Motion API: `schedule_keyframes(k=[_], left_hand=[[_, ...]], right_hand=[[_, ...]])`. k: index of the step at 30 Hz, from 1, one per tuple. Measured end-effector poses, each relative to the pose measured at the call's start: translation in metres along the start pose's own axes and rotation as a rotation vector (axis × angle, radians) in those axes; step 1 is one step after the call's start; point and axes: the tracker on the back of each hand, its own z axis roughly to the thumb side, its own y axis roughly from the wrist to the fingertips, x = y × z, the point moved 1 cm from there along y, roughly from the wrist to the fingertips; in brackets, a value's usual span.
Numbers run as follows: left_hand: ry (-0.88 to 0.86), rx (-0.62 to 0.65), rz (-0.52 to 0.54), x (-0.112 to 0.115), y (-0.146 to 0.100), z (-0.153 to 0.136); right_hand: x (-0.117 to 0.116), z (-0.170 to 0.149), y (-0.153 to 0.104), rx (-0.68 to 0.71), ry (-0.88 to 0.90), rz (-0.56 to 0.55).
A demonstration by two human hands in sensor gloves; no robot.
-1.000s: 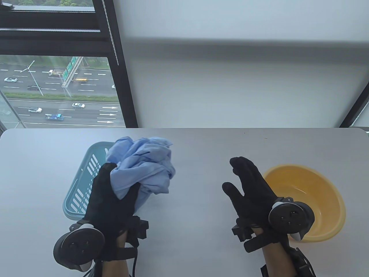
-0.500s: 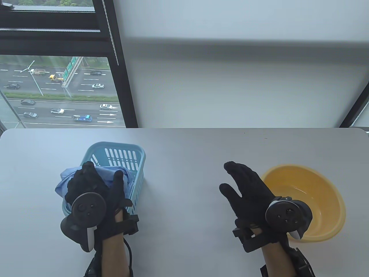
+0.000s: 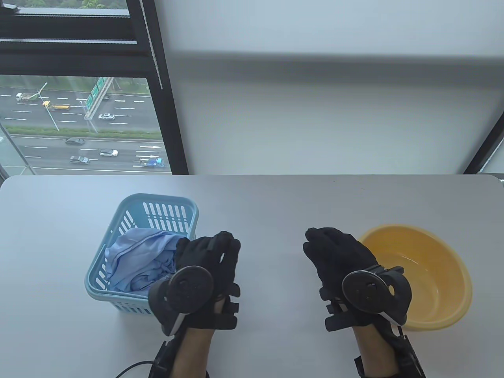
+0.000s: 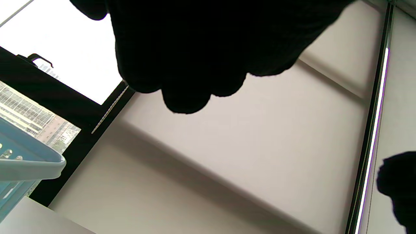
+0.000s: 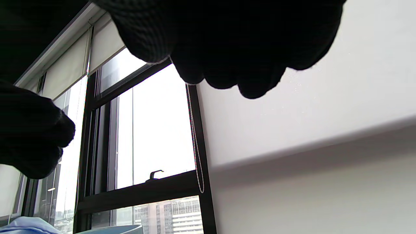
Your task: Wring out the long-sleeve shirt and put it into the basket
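Note:
The light-blue long-sleeve shirt lies crumpled inside the pale blue slotted basket on the left of the table. My left hand hovers just right of the basket with its fingers loosely curled, holding nothing and apart from the shirt. My right hand is near the table's middle, fingers also loosely curled and empty. In the left wrist view only dark fingers and the basket's rim show. A bit of the shirt peeks in at the bottom left of the right wrist view.
A yellow basin stands on the right of the grey table, close beside my right wrist. Behind the table are a window at the left and a white blind.
My left hand lowered the shirt into the basket, let it go and drew back to the right of the basket. My right hand curled its fingers and stayed nearly in place.

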Motion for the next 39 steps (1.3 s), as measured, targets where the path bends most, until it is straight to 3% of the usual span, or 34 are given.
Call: schedule_keyframes(k=[7,10,12,15,17,39], left_hand=[[0.391,0.268,0.077,0.061,-0.007,0.031],[0.462,0.301,0.083,0.075,-0.011,0.031],[0.49,0.297,0.032,0.085,-0.01,0.027],[0.485,0.266,-0.155,0.103,-0.007,0.014],[0.46,0.253,-0.189,0.109,-0.006,0.007],[0.435,0.236,-0.196,0.103,-0.005,0.006]], right_hand=[[-0.042,0.012,0.002,0.008,-0.246,0.089],[-0.057,0.01,0.002,0.002,-0.274,0.118],[-0.067,0.008,0.0,-0.005,-0.288,0.136],[-0.08,0.001,0.0,-0.039,-0.295,0.225],[-0.087,-0.004,-0.001,-0.081,-0.275,0.296],[-0.089,-0.014,0.0,-0.11,-0.145,0.339]])
